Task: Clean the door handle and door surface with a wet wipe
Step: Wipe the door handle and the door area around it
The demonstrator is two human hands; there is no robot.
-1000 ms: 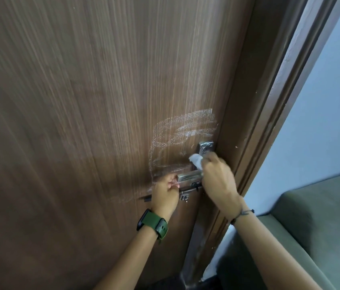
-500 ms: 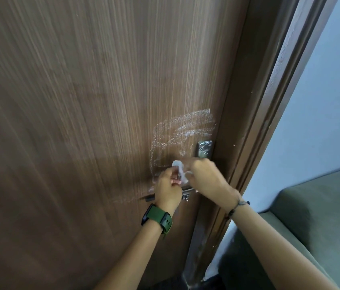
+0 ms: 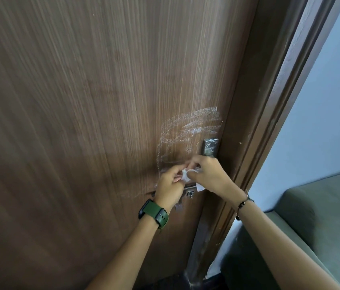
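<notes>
Both hands meet at a brown wood-grain door (image 3: 81, 122). The left hand (image 3: 170, 185) and right hand (image 3: 211, 174) pinch a small crumpled white wet wipe (image 3: 185, 174) between them, in front of the silver metal lever handle (image 3: 188, 188). The wipe looks soft, light and limp, best held bunched. The mostly hidden handle seems to run left to right.

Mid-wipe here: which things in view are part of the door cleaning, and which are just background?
Part of the job:
wet wipe, held by left hand and right hand
door handle
lock plate
door, with smeared streaks

Background:
door frame
green sofa
wall
</notes>
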